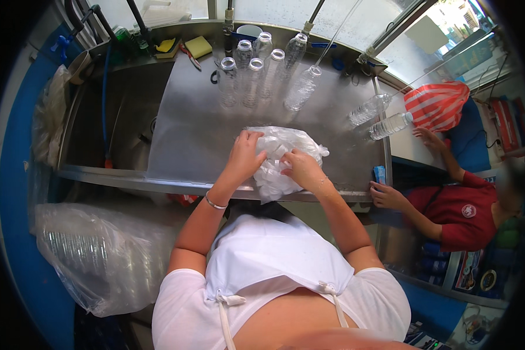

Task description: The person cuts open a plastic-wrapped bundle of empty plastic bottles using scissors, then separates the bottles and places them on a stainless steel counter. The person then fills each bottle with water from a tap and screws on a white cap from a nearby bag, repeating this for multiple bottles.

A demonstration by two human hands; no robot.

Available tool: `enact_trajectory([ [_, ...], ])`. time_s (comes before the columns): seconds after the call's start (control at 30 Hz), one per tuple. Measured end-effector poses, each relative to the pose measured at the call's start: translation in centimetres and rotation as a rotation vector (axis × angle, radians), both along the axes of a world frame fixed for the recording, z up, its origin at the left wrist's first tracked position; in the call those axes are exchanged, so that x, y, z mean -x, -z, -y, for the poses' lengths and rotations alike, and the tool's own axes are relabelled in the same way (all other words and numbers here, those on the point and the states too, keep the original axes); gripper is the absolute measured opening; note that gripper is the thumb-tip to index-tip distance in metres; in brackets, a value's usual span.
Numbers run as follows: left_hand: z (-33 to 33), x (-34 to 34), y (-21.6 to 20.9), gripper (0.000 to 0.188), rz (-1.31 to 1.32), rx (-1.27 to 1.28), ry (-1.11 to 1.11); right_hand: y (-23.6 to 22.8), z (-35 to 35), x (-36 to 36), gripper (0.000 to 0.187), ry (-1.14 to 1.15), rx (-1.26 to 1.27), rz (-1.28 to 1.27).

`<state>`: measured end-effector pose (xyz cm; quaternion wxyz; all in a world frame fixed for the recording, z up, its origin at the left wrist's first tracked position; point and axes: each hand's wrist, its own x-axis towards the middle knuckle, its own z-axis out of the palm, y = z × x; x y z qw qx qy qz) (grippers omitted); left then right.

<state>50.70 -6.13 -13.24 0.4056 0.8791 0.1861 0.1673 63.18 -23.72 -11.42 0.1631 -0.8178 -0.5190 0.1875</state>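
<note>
1. A crumpled, translucent plastic bag [274, 176] is set at the front edge of a stainless-steel table [189, 131], directly before a person in a white top and a white apron [274, 251].
2. The bag's left side is touched by the left hand [243, 156], on whose wrist a bracelet [216, 202] is worn; whether plastic is pinched in that grip cannot be told.
3. The bag's right half is touched by the right hand [304, 170], its fingers bent inward toward the middle; whether this grip is closed on the plastic cannot be told either.
4. Behind the bag, a cluster of clear, uncapped plastic bottles [254, 84] is stood on the table; two more clear bottles [389, 126] are placed at its right end.
5. Along the back, a yellow sponge [199, 48] and a red-handled tool [190, 57] are laid; at the left, a sunken basin [79, 137] is crossed by a blue hose [106, 99].
6. At the right, a small blue packet [380, 174] is neared by one hand of a co-worker in a red shirt [455, 211], beyond which a red-and-white striped bag [437, 106] is seen.
</note>
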Motion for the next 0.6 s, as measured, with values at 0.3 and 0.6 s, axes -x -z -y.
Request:
enact_trajectory([
  [0.3,-2.1,-13.7,1.7,0.081,0.072,0.12,0.096,-2.3,-1.1,1.2,0.037,0.194,-0.159,-0.113],
  [0.6,-3.1,-19.9,4.8,0.092,0.183,0.163,0.112,-6.5,-1.8,-8.2,0.012,0.497,-0.273,-0.071],
])
